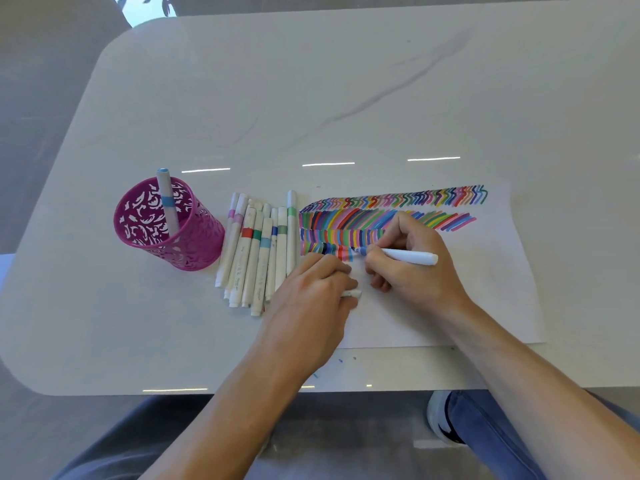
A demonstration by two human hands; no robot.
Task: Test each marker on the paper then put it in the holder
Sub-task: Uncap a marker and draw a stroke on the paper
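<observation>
You test now: your right hand (415, 282) pinches blue marker (408, 256), tip on paper (485, 289), bottom row. Your left hand (311, 292) curls round white cap (351, 293). Next: cap it, drop in pink holder (197, 244), far left past marker pile (256, 254).

This is an indoor room with a plain work table, at home or in an office; which cannot be told. The table (346, 98) is white with rounded corners and grey veins (398, 88) like marble. Its glossy top mirrors strip lights (328, 164) from a ceiling. Grey floor (346, 427) shows below the near edge. At the far left corner a bright patch with dark leaves (149, 5) suggests a window or a plant. A pink cut-out pen holder (194, 237), a heap of markers (256, 251) and a scribbled sheet of paper (485, 289) mark it as a drawing spot.
</observation>
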